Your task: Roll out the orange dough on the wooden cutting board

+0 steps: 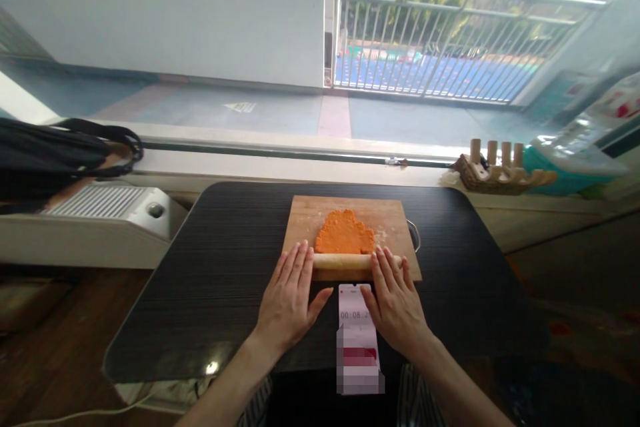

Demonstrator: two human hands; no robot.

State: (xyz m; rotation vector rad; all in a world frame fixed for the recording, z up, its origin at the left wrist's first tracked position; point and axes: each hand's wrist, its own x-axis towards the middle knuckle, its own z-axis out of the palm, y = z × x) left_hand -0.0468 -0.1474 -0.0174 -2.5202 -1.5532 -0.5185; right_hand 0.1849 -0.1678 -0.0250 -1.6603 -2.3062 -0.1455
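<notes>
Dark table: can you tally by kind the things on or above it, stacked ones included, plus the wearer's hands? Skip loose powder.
Wooden board: 1
Orange dough sheet: 1
Rolling pin: 1
Phone: 1
Hands, left hand and right hand: 2
Total: 6

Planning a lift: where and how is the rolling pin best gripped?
Likely both ends, from above and the near side: the long, round rolling pin lies crosswise, left hand and right hand laid over its ends, orange dough along its far side.
</notes>
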